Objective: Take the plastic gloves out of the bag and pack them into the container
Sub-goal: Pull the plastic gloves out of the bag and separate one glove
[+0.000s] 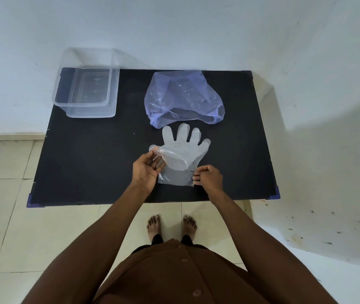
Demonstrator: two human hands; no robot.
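A clear plastic glove (183, 148) lies flat on the black table (91, 161), fingers pointing away from me. My left hand (146, 170) pinches a crumpled fold of thin plastic at the glove's thumb side, lifted slightly off the surface. My right hand (207, 177) rests with curled fingers against the right edge of the glove's cuff. Behind the glove sits a translucent blue plastic bag (183, 97), its mouth facing me. The clear rectangular container (86, 93) stands open at the table's far left corner, with nothing visible inside.
The table stands against a white wall (174, 29), and the container overhangs its left edge. A low white ledge (328, 194) runs along the right. Tiled floor (5, 194) and my bare feet (171, 227) show below the table's near edge.
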